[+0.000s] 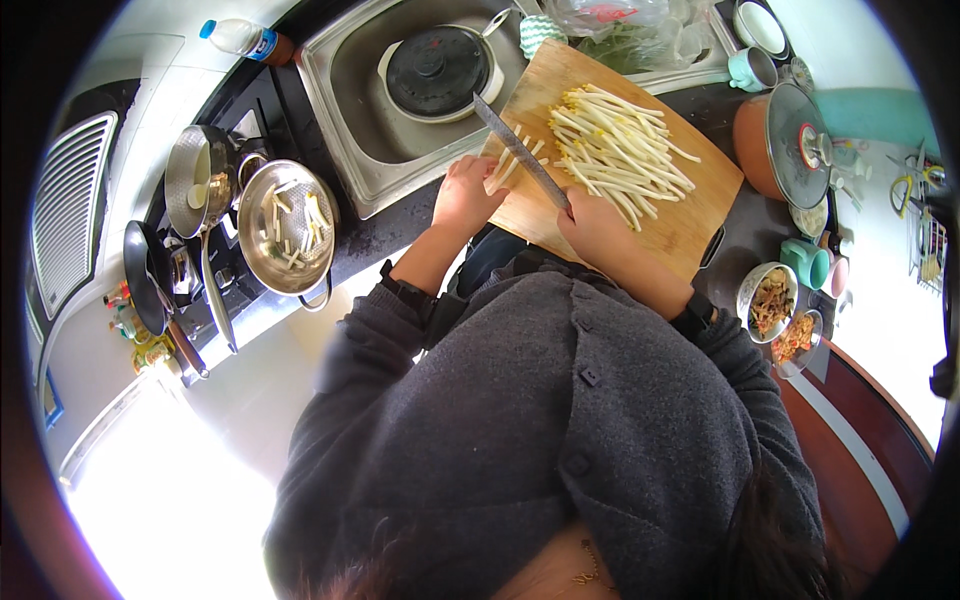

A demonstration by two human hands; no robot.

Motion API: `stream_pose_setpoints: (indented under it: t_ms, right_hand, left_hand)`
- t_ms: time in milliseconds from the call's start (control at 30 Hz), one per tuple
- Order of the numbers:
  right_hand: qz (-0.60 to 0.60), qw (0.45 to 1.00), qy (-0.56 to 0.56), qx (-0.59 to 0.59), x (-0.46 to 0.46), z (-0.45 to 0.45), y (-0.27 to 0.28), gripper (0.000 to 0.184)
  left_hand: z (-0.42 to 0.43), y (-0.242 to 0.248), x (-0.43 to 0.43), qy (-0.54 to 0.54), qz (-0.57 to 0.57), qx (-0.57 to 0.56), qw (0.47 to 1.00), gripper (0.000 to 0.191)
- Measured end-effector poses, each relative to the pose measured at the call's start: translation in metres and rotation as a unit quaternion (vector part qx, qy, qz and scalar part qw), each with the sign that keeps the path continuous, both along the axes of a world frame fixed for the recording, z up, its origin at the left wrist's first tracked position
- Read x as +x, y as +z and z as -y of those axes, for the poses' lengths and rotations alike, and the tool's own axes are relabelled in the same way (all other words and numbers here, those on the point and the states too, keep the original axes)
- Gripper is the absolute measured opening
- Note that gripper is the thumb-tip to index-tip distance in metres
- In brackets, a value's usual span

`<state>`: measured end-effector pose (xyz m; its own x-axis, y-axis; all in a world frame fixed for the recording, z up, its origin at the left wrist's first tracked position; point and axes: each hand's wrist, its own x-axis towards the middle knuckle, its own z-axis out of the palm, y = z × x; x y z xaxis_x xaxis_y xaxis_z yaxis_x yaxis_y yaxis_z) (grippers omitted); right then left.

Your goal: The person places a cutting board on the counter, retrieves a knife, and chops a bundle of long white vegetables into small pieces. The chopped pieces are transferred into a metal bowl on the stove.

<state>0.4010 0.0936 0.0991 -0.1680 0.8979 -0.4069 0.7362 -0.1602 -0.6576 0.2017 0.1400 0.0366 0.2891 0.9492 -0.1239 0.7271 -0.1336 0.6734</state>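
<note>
My right hand [596,229] is closed on the handle of a kitchen knife [521,150], whose blade points up and left over a wooden cutting board [675,232]. My left hand [466,196] rests at the board's left edge, fingers apart, beside a few short cut pieces of pale stalks [511,159]. It seems to hold nothing, though its palm is hidden. To the right of the blade lies a pile of long whitish stalks with yellow ends [619,150]. A steel colander or bowl [286,266] at the left has more cut pieces in it.
A lidded pot [435,71] stands in the steel sink [352,112] beyond the board. Pans [196,180] and a bottle [247,41] are at the left. On the right are a brown pot with a glass lid [795,146], mugs [805,262] and bowls of food [769,300].
</note>
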Motion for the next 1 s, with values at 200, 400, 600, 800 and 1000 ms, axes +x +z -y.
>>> stream_pose_setpoints:
  t_ms: [200,400,600,800,1000]
  right_hand:
    - [0.004,1.0,0.014,0.015,-0.003,0.002,0.0,0.022]
    - [0.009,0.999,0.021,0.024,-0.004,0.002,-0.003,0.021]
    - [0.035,0.999,0.035,0.0,-0.011,-0.001,-0.016,0.019]
    - [-0.005,1.0,-0.003,0.014,-0.002,0.006,-0.007,0.021]
    - [-0.029,0.997,-0.075,-0.02,0.005,0.01,0.006,0.021]
  left_hand:
    - [-0.002,-0.009,-0.005,-0.018,-0.005,0.069,0.997,0.029]
    - [-0.003,-0.012,-0.007,-0.022,-0.009,0.061,0.998,0.025]
    - [-0.005,-0.01,-0.007,-0.028,-0.016,0.047,0.998,0.024]
    - [-0.008,0.001,-0.015,-0.006,-0.008,-0.035,0.999,0.026]
    - [-0.043,-0.007,0.004,0.0,0.009,-0.011,1.0,0.026]
